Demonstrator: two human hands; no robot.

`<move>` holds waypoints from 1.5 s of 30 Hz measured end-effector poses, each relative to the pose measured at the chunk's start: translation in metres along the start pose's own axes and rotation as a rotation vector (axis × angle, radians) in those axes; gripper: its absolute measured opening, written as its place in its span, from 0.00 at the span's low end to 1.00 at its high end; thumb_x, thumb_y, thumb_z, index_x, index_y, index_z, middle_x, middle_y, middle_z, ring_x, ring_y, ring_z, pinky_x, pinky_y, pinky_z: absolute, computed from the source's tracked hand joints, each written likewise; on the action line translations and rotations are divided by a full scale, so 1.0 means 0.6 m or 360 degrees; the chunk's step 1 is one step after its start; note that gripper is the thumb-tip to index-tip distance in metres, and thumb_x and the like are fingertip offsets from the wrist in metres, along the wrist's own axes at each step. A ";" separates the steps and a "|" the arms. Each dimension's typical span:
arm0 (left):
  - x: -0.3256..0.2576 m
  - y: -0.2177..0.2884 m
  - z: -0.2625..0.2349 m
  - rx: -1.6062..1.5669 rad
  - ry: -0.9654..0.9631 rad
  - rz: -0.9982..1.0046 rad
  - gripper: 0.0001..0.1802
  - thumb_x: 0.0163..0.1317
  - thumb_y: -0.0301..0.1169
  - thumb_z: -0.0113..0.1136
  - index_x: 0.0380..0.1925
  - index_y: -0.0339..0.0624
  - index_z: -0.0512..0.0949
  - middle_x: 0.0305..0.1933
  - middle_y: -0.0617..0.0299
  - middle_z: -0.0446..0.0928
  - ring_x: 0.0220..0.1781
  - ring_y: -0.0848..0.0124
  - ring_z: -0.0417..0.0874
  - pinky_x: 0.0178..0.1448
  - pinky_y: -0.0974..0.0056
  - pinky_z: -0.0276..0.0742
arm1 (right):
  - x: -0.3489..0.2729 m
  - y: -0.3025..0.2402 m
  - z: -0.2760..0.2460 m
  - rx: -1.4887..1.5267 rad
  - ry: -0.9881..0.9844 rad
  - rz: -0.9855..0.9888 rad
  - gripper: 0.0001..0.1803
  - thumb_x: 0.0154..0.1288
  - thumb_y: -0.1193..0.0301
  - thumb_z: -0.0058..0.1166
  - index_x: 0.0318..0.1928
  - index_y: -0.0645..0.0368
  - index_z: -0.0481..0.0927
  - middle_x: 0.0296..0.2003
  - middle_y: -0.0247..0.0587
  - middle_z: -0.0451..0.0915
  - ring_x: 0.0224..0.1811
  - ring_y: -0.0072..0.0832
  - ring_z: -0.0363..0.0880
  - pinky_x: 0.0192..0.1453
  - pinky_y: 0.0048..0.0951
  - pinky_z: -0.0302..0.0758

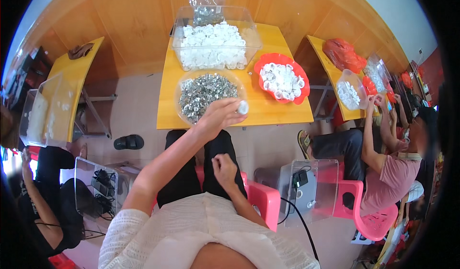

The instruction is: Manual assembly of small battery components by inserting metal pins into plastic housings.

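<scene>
My left hand [221, 116] is raised over the near edge of the table, with a small round white plastic piece [243, 107] pinched at its fingertips. Just beyond it stands a clear round bowl [242, 84] heaped with small shiny metal parts [208, 92], partly covered by the hand. Above my lap, my right hand [225, 171] is closed with its fingers curled; whatever it may hold is hidden. To the right of the bowl, a red scalloped dish [304, 92] carries many white round pieces [281, 80].
Behind the bowl, a clear bin [254, 41] full of white pieces sits on the yellow table [282, 113], near a clear bag [207, 3]. Beside my pink chair [263, 199] stands a clear box [326, 187] with cables. Co-workers sit left and right [390, 183].
</scene>
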State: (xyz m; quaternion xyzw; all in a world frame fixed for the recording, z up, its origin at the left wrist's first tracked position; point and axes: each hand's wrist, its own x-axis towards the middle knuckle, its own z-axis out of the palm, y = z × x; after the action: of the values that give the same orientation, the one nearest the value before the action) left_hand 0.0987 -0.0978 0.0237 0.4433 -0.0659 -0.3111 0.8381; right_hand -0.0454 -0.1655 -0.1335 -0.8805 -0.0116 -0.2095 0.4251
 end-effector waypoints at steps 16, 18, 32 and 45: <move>0.195 0.037 0.075 0.0268 -0.0012 0.0133 0.20 0.60 0.32 0.54 0.49 0.32 0.69 0.46 0.51 0.74 0.44 0.64 0.79 0.48 0.63 0.77 | 0.018 0.009 0.020 -0.0213 -0.0068 -0.0172 0.05 0.51 0.72 0.57 0.25 0.57 0.74 0.22 0.40 0.70 0.25 0.38 0.71 0.28 0.36 0.69; 0.162 0.073 0.039 0.0404 0.0038 0.0204 0.19 0.60 0.32 0.55 0.48 0.32 0.70 0.46 0.52 0.74 0.42 0.65 0.80 0.47 0.64 0.78 | 0.020 0.011 0.022 -0.0205 -0.0073 -0.0169 0.05 0.51 0.73 0.57 0.25 0.57 0.74 0.21 0.40 0.70 0.25 0.38 0.72 0.27 0.36 0.68; 0.273 0.338 -0.268 0.2482 0.0313 0.0359 0.12 0.49 0.25 0.60 0.35 0.31 0.78 0.33 0.54 0.78 0.31 0.69 0.80 0.34 0.67 0.77 | 0.019 0.008 0.040 -0.0244 -0.0200 -0.0132 0.05 0.51 0.70 0.58 0.25 0.55 0.75 0.20 0.38 0.69 0.23 0.36 0.70 0.25 0.36 0.67; 0.398 0.292 -0.309 0.3271 0.0042 0.0122 0.09 0.40 0.26 0.65 0.25 0.39 0.80 0.31 0.49 0.79 0.32 0.59 0.82 0.39 0.60 0.78 | 0.044 0.018 0.049 -0.0289 -0.0268 -0.0087 0.05 0.52 0.70 0.58 0.26 0.55 0.76 0.20 0.38 0.68 0.23 0.37 0.70 0.25 0.37 0.67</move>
State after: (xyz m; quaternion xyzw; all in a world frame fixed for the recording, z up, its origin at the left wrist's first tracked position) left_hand 0.4416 -0.0337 0.0104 0.9474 -0.3052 -0.0726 0.0639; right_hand -0.0089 -0.1545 -0.1477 -0.9292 -0.0524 -0.1465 0.3354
